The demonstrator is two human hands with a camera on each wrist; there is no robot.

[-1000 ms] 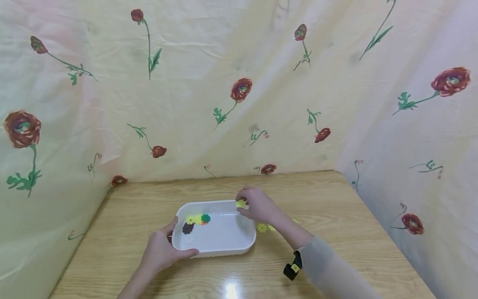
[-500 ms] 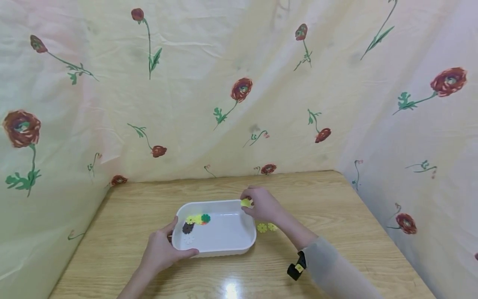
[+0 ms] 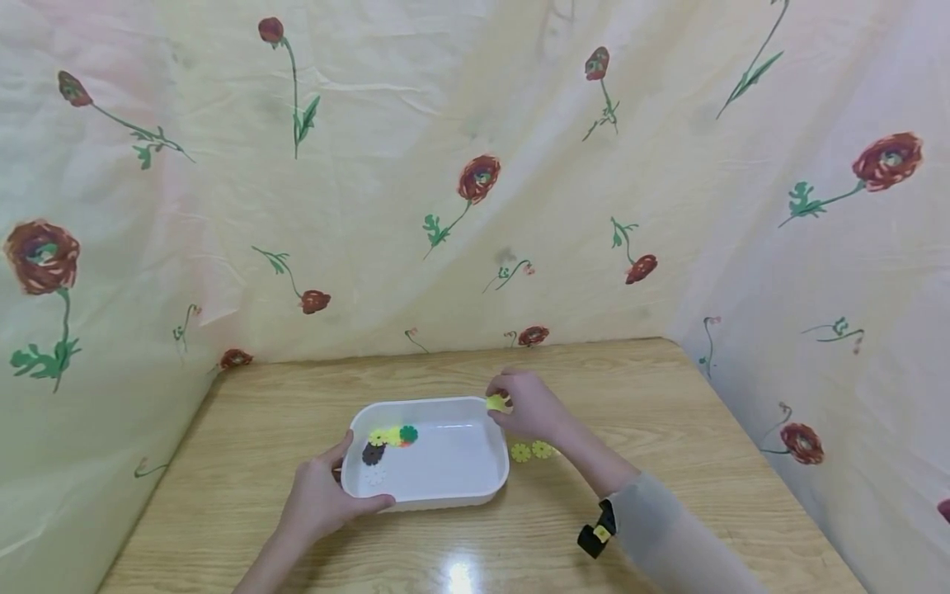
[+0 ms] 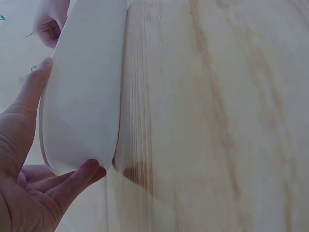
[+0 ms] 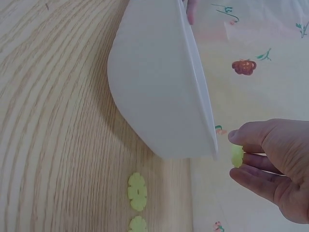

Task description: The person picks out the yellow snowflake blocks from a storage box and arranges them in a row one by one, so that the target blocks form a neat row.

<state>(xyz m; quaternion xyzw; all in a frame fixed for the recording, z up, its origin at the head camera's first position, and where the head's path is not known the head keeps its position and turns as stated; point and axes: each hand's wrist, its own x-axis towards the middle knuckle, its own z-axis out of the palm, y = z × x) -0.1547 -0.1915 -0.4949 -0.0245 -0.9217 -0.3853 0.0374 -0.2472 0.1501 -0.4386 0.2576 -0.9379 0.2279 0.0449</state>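
A white plastic tub point(image 3: 453, 470) sits on the wooden table, gripped at its left end by my left hand point(image 3: 319, 493), thumb on the near rim and fingers round the end wall. Inside at the left lie several flower-shaped plastic discs: yellow discs point(image 3: 386, 436), a green disc point(image 3: 409, 433), a dark disc point(image 3: 373, 453) and a pale white disc point(image 3: 374, 475). Just above the tub's far right corner, my right hand point(image 3: 529, 404) pinches a yellow flower-shaped disc point(image 5: 237, 155) between thumb and fingers.
Beside the tub's right end, yellow discs point(image 3: 521, 452) lie on the wooden table point(image 3: 646, 396). A flower-printed cloth point(image 3: 371, 165) hangs behind and at both sides. A black wrist strap point(image 3: 597, 532) is worn on the right forearm.
My right hand, still pinching the yellow disc, has drifted slightly right along the tub's far rim toward its corner. My left hand and the tub stay in place.
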